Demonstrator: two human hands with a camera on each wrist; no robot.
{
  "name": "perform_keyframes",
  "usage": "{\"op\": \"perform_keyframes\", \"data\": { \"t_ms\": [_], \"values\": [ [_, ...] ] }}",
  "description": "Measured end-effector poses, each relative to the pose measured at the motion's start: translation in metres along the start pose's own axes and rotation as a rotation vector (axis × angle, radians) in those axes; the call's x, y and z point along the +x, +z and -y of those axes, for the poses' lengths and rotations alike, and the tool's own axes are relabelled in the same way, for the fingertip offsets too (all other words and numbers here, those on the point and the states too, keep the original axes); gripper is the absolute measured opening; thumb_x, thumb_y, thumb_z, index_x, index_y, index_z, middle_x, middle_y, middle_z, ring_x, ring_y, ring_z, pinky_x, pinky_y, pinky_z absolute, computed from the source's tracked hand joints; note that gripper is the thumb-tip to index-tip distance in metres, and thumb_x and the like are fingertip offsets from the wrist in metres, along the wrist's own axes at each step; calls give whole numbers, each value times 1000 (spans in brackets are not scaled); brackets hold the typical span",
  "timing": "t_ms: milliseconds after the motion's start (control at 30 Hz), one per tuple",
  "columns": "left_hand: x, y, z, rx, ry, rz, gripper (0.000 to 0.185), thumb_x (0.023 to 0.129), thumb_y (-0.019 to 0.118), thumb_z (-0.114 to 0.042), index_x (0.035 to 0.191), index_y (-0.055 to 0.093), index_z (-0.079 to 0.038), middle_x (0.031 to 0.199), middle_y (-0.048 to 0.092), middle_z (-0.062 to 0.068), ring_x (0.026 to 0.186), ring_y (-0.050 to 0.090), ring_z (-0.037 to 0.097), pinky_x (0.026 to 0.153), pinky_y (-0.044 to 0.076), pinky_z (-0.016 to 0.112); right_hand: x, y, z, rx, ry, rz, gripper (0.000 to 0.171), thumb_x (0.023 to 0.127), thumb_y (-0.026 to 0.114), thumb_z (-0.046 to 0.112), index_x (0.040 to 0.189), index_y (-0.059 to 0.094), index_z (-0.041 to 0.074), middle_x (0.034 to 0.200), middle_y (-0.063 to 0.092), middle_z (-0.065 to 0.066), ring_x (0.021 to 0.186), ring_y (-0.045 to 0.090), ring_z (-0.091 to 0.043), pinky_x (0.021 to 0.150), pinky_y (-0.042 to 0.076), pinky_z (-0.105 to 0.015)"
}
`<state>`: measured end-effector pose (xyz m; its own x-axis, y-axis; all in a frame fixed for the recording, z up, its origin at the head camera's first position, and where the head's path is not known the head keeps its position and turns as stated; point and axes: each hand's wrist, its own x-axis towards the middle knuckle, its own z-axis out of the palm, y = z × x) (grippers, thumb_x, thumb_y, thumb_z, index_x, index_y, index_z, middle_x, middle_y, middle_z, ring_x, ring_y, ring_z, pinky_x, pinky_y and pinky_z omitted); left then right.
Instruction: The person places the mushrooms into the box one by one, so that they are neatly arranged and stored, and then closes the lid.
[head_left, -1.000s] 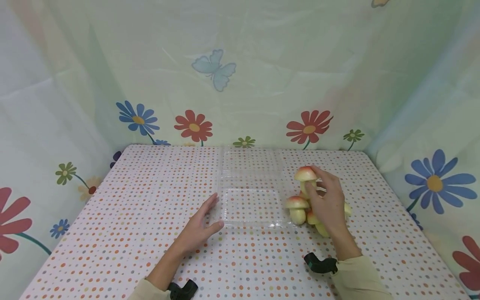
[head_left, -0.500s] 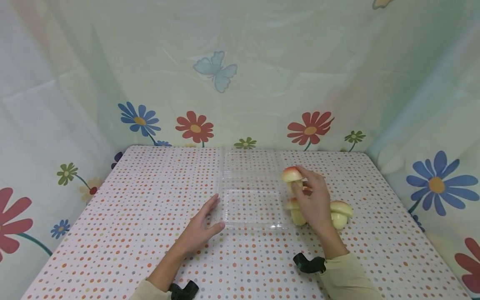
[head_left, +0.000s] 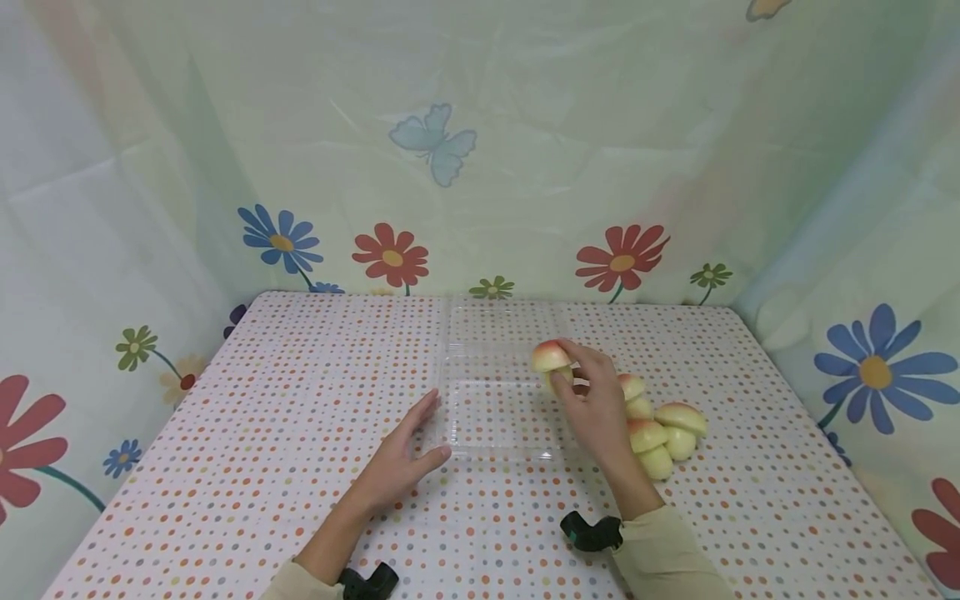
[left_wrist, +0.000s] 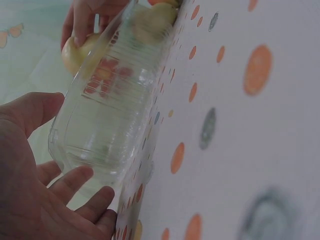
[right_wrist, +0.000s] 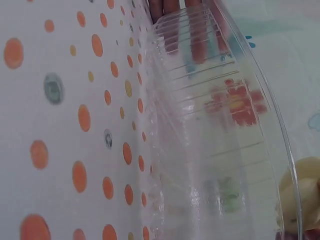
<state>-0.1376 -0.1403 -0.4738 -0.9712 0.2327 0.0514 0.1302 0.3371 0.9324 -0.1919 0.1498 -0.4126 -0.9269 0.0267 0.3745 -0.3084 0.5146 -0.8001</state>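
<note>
Holding a toy mushroom pinched at its stem, the right hand hovers over the right rim of the clear tray. The left hand, fingers straight, rests against the tray's left edge. Three mushrooms lie just right of the tray on the dotted table.

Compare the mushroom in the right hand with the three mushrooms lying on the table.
The held mushroom is pinched by the right hand above the clear plastic tray; the three mushrooms lie clustered on the dotted tablecloth, right of the tray, untouched. All share reddish caps and pale stems.
</note>
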Motion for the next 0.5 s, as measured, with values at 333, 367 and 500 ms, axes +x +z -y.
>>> {"op": "perform_keyframes", "data": {
  "t_ms": [333,367,500],
  "values": [
    [0,1,-1,-6,-4,-10,82,98,71,-23,166,24,-28,169,32,-2,158,27,27,128,16,58,0,21,9,17,-30,31,50,97,68,8,146,59,13,145,52,-21,109,65,-36,85,59,-37],
    [0,1,-1,-6,-4,-10,82,98,71,-23,166,24,-28,169,32,-2,158,27,27,128,16,58,0,24,9,17,-34,29,50,97,68,8,146,60,13,144,52,-21,108,66,-36,85,59,-38],
    [0,1,-1,-6,-8,-9,82,98,71,-23,166,24,-27,169,33,-2,158,27,26,128,17,58,1,31,11,21,-37,40,50,96,69,7,145,60,13,144,53,-21,107,67,-37,85,61,-42]
  ]
}}
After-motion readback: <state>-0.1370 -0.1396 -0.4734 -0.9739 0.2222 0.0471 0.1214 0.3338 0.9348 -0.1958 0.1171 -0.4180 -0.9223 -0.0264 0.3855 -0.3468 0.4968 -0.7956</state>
